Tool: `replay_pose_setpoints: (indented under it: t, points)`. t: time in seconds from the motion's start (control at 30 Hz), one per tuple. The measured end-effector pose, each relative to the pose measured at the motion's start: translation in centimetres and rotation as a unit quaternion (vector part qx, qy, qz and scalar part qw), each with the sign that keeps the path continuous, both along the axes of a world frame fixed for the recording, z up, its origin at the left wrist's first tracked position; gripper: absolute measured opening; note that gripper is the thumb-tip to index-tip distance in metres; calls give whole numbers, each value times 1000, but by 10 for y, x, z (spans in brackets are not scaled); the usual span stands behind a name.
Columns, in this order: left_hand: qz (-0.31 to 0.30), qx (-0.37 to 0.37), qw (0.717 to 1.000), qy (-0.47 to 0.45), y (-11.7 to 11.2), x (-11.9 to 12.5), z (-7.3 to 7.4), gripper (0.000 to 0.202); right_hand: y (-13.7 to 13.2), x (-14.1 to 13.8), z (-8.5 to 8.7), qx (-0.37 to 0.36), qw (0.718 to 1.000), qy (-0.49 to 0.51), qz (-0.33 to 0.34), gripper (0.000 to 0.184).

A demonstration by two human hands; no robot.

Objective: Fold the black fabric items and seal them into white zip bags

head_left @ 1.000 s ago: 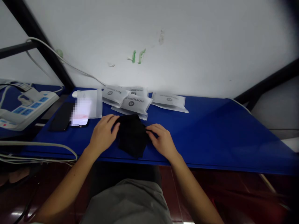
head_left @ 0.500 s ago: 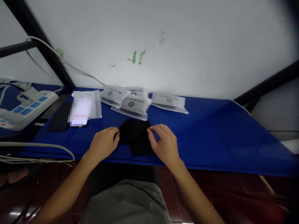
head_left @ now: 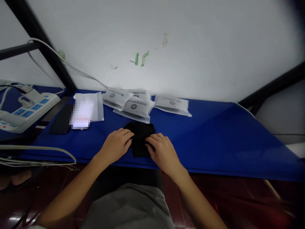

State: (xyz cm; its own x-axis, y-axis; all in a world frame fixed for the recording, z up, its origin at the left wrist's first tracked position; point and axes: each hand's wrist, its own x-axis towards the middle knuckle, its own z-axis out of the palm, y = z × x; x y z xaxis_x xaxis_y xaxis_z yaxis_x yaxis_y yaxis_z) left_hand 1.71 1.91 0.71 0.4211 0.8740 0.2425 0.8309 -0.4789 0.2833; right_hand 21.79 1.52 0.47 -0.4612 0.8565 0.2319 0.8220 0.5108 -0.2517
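Observation:
A piece of black cloth (head_left: 140, 130) lies partly folded near the front edge of the blue table; its exact kind does not show. My left hand (head_left: 118, 143) pinches its left side, fingers curled over the fabric. On the opposite side my right hand (head_left: 162, 151) grips the cloth between thumb and fingers. Just behind the cloth is a frosted zip bag (head_left: 140, 109) printed ROCKBROS, with more such bags beside and behind it, among them another frosted bag (head_left: 171, 104) to the right.
The blue table (head_left: 221, 136) backs onto a white wall. On the left lie a black phone (head_left: 60, 122), a bright pixelated area over a pale zip bag (head_left: 97, 105), and a white power strip (head_left: 35, 109). Loose cables (head_left: 47, 148) hang at the left front. Black frame bars slope at both sides.
Both hands have come closer together, the left moving right and the right slightly left and down. The black cloth is now gathered narrower between them. The bags have stayed put.

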Motion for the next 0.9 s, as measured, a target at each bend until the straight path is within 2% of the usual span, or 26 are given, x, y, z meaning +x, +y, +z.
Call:
replay_pose_setpoints:
  t: [0.13, 0.27, 0.37, 0.43, 0.6, 0.7, 0.73, 0.8, 0.83, 0.9]
  points:
    - [102, -20, 992, -72, 0, -11, 9, 24, 11, 3, 3, -2, 1000, 12, 23, 22]
    - [223, -23, 965, -133, 2, -30, 21, 24, 23, 9, 11, 21, 998, 31, 41, 23]
    - [296, -24, 945, -138, 3, -41, 28, 28, 25, 11, 16, 15, 997, 48, 62, 17]
    - [316, -26, 940, -129, 3, -46, 29, 29, 20, 9, 16, 11, 996, 57, 68, 13]
    - [352, -20, 933, -78, 7, -56, 26, 30, -1, -6, 10, 45, 997, 51, 42, 43]
    - [396, 59, 916, -16, 7, -54, 27, 31, -5, -12, 8, 59, 997, 20, 37, 47]
    - [389, 98, 916, -3, 6, -51, 27, 32, -4, -13, 8, 61, 997, 7, 38, 47]
    - [319, 146, 936, 5, 3, -42, 25, 33, -2, -16, 5, 62, 997, -13, 44, 46]
    - [266, 143, 953, 7, 2, -37, 23, 33, 0, -17, 4, 65, 997, -20, 46, 43]
    - [171, 92, 981, 27, -1, -28, 16, 33, 2, -21, 1, 71, 996, -31, 44, 32]
